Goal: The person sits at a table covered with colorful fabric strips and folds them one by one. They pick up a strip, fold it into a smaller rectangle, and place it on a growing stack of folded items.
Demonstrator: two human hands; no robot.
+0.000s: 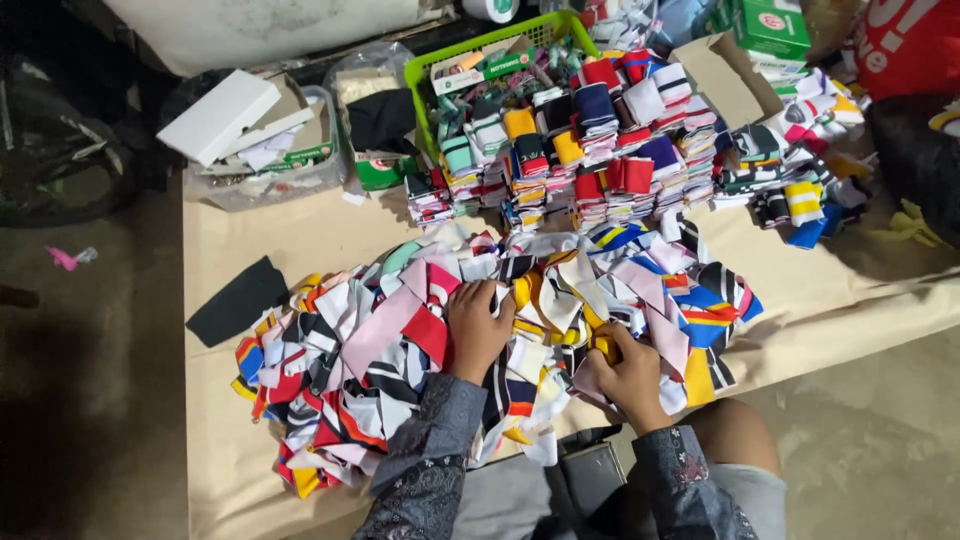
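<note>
A big loose heap of striped fabric strips (400, 330) in red, white, black, yellow, blue and pink lies on a tan sheet (300, 240) in front of me. My left hand (477, 328) rests palm down on the middle of the heap, fingers together on the cloth. My right hand (628, 372) sits a little to the right, fingers curled into the strips and gripping a yellow and white piece (578, 318). Both sleeves are dark and patterned. Behind the heap stand neat stacks of folded strips (590, 150).
A green plastic basket (425, 70) with more folded pieces stands at the back. Left of it is a clear tub (262, 180) holding white boxes. A black cloth piece (238, 300) lies at the left. More stacks (800, 170) and green cartons (772, 25) sit at the right.
</note>
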